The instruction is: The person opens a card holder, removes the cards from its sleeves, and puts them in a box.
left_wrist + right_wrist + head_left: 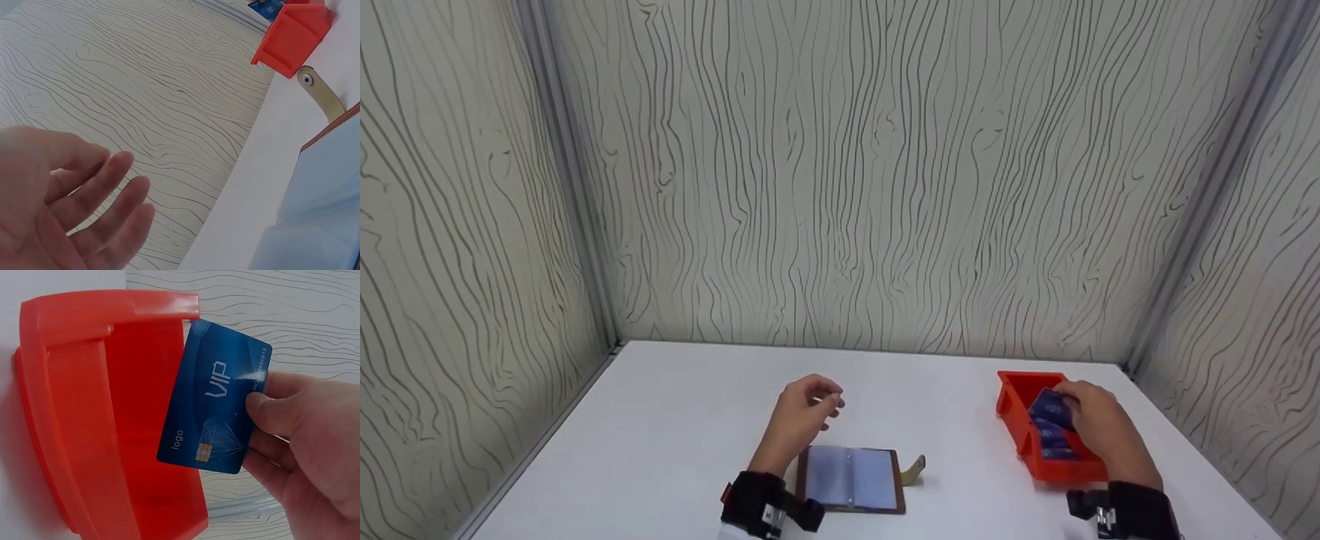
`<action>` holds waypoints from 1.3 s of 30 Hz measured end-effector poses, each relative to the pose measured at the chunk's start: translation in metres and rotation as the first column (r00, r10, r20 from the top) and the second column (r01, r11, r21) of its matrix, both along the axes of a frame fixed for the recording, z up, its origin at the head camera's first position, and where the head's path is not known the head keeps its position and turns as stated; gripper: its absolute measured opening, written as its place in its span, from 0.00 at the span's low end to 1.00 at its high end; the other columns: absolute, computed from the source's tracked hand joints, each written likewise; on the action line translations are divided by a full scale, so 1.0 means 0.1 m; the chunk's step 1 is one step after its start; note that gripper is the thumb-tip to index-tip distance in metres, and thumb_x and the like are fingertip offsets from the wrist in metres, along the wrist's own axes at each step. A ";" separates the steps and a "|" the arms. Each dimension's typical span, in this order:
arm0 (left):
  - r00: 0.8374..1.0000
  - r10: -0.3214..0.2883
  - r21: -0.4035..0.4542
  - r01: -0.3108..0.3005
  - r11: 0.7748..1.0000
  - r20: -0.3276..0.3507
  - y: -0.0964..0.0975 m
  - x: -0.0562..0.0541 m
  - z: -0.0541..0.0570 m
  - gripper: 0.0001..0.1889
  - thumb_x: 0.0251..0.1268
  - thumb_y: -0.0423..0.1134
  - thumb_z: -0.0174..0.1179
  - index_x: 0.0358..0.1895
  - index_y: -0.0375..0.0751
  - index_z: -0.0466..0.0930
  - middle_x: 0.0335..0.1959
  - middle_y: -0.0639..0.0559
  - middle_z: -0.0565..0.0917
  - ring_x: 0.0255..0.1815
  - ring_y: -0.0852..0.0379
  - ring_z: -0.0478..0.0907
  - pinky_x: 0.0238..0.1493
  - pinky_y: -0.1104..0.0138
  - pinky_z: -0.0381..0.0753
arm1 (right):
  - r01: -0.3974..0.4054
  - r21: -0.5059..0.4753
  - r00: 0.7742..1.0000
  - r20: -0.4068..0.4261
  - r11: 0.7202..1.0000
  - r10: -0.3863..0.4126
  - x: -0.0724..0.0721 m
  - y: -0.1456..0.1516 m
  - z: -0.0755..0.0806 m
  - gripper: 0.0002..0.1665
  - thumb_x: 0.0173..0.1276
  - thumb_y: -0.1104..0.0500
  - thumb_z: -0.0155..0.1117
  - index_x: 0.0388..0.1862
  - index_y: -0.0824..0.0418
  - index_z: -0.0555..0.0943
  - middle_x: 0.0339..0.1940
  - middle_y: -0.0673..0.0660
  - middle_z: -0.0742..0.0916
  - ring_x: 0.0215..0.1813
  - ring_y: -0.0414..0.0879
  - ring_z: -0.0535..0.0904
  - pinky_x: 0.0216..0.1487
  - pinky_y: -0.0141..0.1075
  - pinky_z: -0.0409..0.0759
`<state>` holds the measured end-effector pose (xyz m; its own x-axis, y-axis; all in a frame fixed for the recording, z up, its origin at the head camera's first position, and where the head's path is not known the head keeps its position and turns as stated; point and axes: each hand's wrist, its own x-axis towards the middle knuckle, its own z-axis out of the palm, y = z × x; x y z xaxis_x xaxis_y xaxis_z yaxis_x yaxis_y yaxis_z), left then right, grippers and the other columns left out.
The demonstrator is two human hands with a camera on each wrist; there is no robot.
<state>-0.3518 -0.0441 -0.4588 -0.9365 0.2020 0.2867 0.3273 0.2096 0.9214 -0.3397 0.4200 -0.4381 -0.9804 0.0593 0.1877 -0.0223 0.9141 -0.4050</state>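
Observation:
My right hand pinches a blue VIP card by one edge, thumb on its printed face. That card is held over a red plastic bin. More blue cards lie inside the bin in the head view. My left hand hangs in the air above the far left edge of an open card holder, its fingers loosely curled around nothing. The holder has a brown stitched border, clear sleeves and a tan snap strap sticking out to its right.
A white table carries the holder left of the bin. Wood-grain panels stand behind and on both sides, with grey metal posts at the corners.

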 end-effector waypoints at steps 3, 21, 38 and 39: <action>1.000 0.007 -0.011 -0.007 1.000 -0.002 -0.01 0.01 0.00 0.06 0.79 0.35 0.63 0.50 0.37 0.86 0.42 0.44 0.90 0.41 0.56 0.86 0.41 0.63 0.88 | 0.009 0.004 1.000 0.018 1.000 -0.009 -0.01 0.01 -0.02 0.20 0.80 0.72 0.54 0.66 0.73 0.81 0.59 0.74 0.86 0.59 0.69 0.80 0.70 0.73 0.76; 1.000 -0.012 -0.012 0.012 1.000 -0.008 0.05 -0.02 -0.04 0.07 0.79 0.35 0.61 0.50 0.38 0.86 0.42 0.45 0.91 0.41 0.55 0.88 0.40 0.64 0.88 | -0.021 -0.018 0.985 0.171 1.000 0.024 -0.13 0.10 -0.45 0.18 0.78 0.72 0.55 0.59 0.67 0.86 0.57 0.66 0.89 0.62 0.67 0.82 0.69 0.75 0.77; 0.974 0.223 -0.040 -0.224 0.974 -0.027 -0.16 -0.12 -0.09 0.30 0.86 0.58 0.51 0.77 0.43 0.75 0.80 0.39 0.76 0.84 0.35 0.68 0.83 0.37 0.67 | 0.044 -0.063 0.985 -0.165 0.997 -0.054 0.00 -0.17 0.01 0.28 0.86 0.58 0.49 0.76 0.74 0.71 0.71 0.77 0.78 0.69 0.72 0.74 0.75 0.74 0.72; 0.966 0.250 -0.053 -0.253 0.966 -0.066 -0.20 -0.13 -0.07 0.32 0.87 0.59 0.50 0.80 0.43 0.71 0.84 0.39 0.70 0.88 0.34 0.61 0.86 0.35 0.60 | 0.062 -0.082 0.980 -0.182 0.995 -0.076 0.02 -0.23 0.08 0.30 0.88 0.55 0.48 0.78 0.73 0.68 0.74 0.78 0.75 0.72 0.73 0.72 0.76 0.75 0.70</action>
